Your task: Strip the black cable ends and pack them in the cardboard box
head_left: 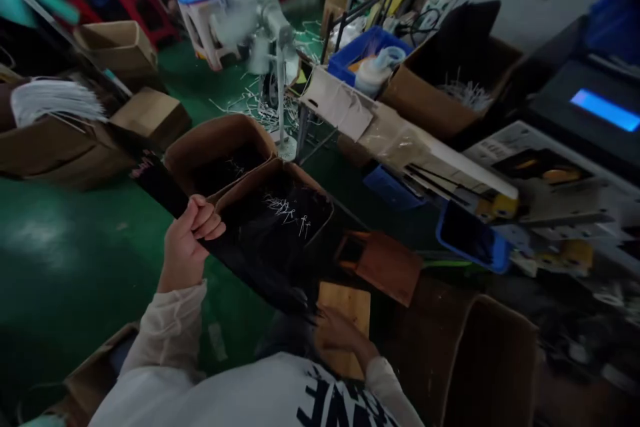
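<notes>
A long black bundle (250, 277) slants across the view in front of me, its exact kind too dark to tell. My left hand (194, 233) is closed around it, and its far end, with small pinkish marks, sticks out past the fist. Lower down, at the near end of the bundle, my right hand (340, 332) has its fingers curled on it, partly in shadow. Beneath lies a cardboard box (327, 213) of black items with white ties. A wooden board (356, 300) shows just behind my right hand.
Another open carton (220, 130) adjoins the box. A blurred fan (275, 27) stands beyond. On the right, a bench carries a machine with a lit blue screen (605, 109). A brown stool (383, 263) and a large carton (470, 347) stand near my right side. White strips litter the green floor.
</notes>
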Demonstrator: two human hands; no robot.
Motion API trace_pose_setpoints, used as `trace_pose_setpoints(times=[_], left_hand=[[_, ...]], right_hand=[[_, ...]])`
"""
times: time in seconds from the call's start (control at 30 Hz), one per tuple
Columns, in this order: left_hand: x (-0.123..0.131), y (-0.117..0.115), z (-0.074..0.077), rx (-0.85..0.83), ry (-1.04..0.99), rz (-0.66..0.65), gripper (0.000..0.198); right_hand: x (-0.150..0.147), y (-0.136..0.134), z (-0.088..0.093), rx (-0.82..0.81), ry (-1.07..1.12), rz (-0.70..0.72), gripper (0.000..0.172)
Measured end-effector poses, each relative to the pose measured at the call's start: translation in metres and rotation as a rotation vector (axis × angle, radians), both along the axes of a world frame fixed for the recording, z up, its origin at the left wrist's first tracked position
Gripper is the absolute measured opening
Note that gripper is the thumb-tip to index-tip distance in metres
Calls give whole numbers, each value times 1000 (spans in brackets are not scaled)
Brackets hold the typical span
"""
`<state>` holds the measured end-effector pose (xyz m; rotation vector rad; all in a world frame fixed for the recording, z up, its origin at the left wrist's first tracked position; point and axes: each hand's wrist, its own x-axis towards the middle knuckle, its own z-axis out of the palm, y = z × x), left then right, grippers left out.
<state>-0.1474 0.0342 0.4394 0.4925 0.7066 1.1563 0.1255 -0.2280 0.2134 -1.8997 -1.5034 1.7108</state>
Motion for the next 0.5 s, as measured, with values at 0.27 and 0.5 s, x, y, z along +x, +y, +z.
trace_pose_setpoints(times=[0.27, 0.5], left_hand=[[-68, -143, -50, -99, 189, -261, 18], [-132, -217, -108, -382, 465, -354, 31]], right_hand=[[-6, -69, -64, -44, -62, -460, 47], [-89, -41, -107, -200, 141, -571, 38]])
